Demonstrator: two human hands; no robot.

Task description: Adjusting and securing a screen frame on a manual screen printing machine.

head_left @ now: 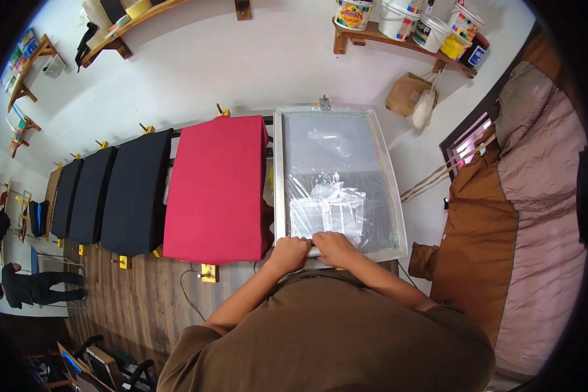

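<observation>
A silver-framed printing screen (392,176) lies at centre right, with smeared white ink (326,199) on its translucent mesh. My left hand (291,253) and my right hand (333,249) are closed side by side at its near end, knuckles up. What their fingers grip is hidden beneath them. Left of the screen sits a platen covered in pink-red fabric (212,186), beside a row of platens in black fabric (134,189) on yellow brackets (208,273).
Wall shelves (398,40) hold paint tubs. A paper bag (405,91) hangs below. Brown and pink quilted fabric (477,228) drapes along the right side. Another person in dark clothes (26,284) is at the far left. Boards and a chair (98,366) are at lower left.
</observation>
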